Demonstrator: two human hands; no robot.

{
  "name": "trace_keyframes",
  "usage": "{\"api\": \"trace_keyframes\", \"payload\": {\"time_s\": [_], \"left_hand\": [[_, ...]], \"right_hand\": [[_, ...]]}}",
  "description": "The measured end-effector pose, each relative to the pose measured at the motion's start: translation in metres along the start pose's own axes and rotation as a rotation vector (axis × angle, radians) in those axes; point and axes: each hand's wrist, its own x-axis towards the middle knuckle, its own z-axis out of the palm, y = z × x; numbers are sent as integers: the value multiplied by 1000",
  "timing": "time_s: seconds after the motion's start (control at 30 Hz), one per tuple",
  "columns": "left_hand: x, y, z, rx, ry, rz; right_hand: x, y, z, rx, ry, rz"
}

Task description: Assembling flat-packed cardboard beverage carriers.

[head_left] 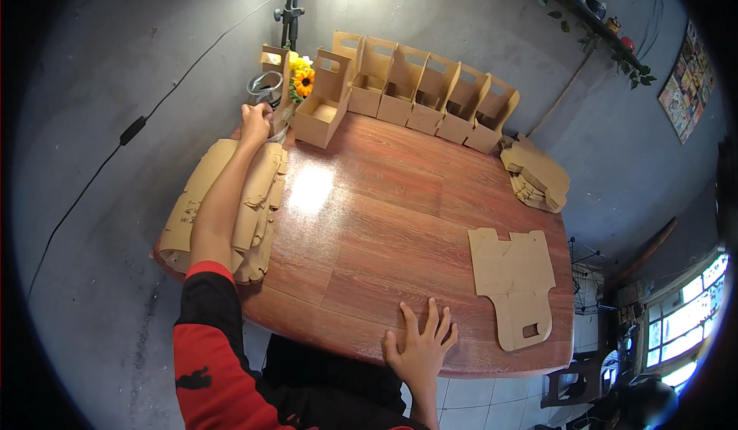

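Note:
My left hand (257, 125) reaches to the far left corner of the table, its fingers pinched together beside a clear plastic cup (265, 84). Whatever they hold, if anything, is too small to make out. Under that forearm lies a pile of flat cardboard sheets (201, 175), partly hidden by the arm. My right hand (421, 349) rests on the front edge of the table with its fingers spread and nothing in them. To its right, an unfolded cardboard carrier blank (507, 265) with a handle slot lies flat on the wood.
Several folded cardboard carriers (396, 111) stand in a row along the back, with another carrier (314, 129) set forward at its left end. Yellow flowers (304, 80) and a lamp stand (290, 15) are behind. More stacked blanks (538, 170) sit at the right edge of the brown table (377, 222).

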Motion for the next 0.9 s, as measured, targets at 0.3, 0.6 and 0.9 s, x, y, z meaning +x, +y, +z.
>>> {"api": "trace_keyframes", "payload": {"time_s": [0.3,0.6,0.9], "left_hand": [[5,15,-11,117,17,-185],[13,15,-9,203,-6,-256],[0,47,-23,278,-33,-135]], "right_hand": [[4,1,0,10,0,41],[2,2,0,13,15,52],[1,-2,-2,65,-21,70]]}}
